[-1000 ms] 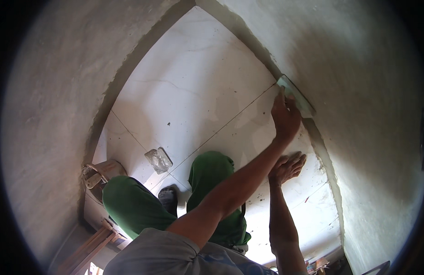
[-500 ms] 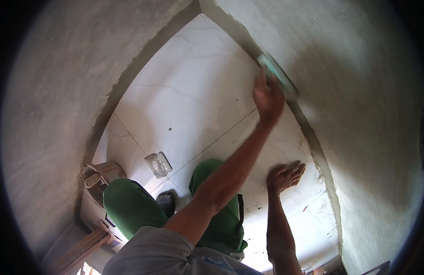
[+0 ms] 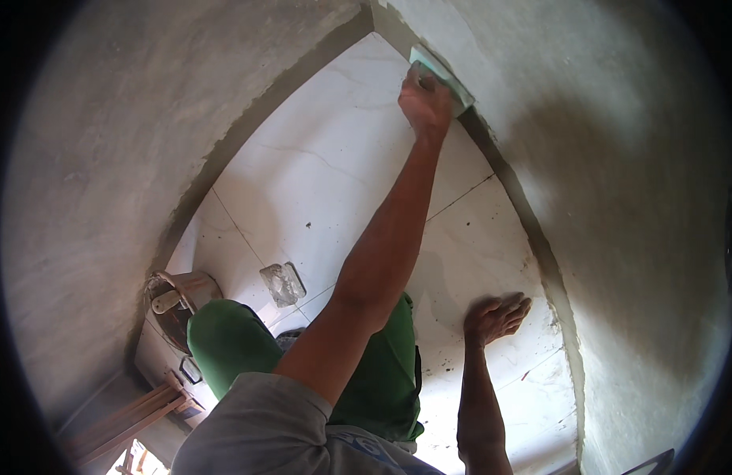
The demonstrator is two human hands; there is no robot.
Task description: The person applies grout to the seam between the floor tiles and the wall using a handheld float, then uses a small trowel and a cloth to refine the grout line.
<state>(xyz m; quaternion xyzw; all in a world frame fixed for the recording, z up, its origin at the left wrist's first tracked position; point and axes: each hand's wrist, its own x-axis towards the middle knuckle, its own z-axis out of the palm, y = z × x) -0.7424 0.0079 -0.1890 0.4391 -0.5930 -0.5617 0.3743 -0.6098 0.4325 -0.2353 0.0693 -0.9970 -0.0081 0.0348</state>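
My left hand (image 3: 425, 103) grips a pale green flat rectangular plate (image 3: 459, 100), held against the grey mortar strip low on the right wall, close to the far corner. My right hand (image 3: 497, 318) rests on the white tiled floor (image 3: 326, 170) beside that wall's base, fingers stretched out and slightly bent. Below my left arm, a small mortar-smeared slab (image 3: 282, 284) lies on the tiles, left of my green-trousered knees.
Plastered walls (image 3: 89, 198) (image 3: 619, 198) rise on both sides and meet at the far corner. At the left wall's base stands a bucket (image 3: 196, 289) with a tool on its rim. Brown timber pieces (image 3: 136, 419) are at lower left, and dark debris dots the tiles.
My left hand has slid the green plate up and leftward along the right wall toward the corner. My right hand appears slightly lower in the picture, as the view shifts a little.
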